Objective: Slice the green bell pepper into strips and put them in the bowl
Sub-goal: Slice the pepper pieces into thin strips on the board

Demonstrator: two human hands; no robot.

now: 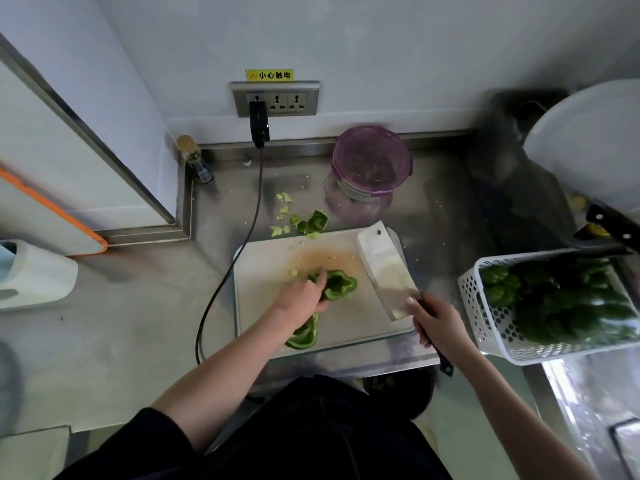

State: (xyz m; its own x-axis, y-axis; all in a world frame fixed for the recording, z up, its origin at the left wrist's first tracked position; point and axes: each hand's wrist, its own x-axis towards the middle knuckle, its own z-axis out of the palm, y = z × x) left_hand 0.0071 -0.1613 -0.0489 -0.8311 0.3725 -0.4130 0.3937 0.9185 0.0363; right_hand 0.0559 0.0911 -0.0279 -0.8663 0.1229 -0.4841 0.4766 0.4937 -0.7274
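Head view looks down on a steel surface (145,306) with a pale cutting board (346,320) near its front edge, and the step in hand appears to be setting up the halved green pepper for slicing. To do it well, the person would likely flatten each piece skin-down so it cannot rock, tuck the fingertips back behind the knuckles, and bring the blade down in even parallel cuts, keeping the strips together for an easy lift to the bowl (372,164), a purple-tinted clear one that stands well apart at the back of the surface. A white basket (485,327) of more peppers sits just right of the board. The cleaver (388,271) lies with its broad blade flat on the board's right side; the right hand (438,325) is clenched round its dark handle. The left hand (304,297) rests on the pepper half (341,284) at mid-board, fingers curled over its near edge and seemingly gripping it. That piece is hollow, glossy, lobed at the rim and already cleaned of seeds. A second half (304,336) lies partly under the left wrist at the board's front edge. Beyond the board, the cut core and pale scraps (311,223) sit on the surface.
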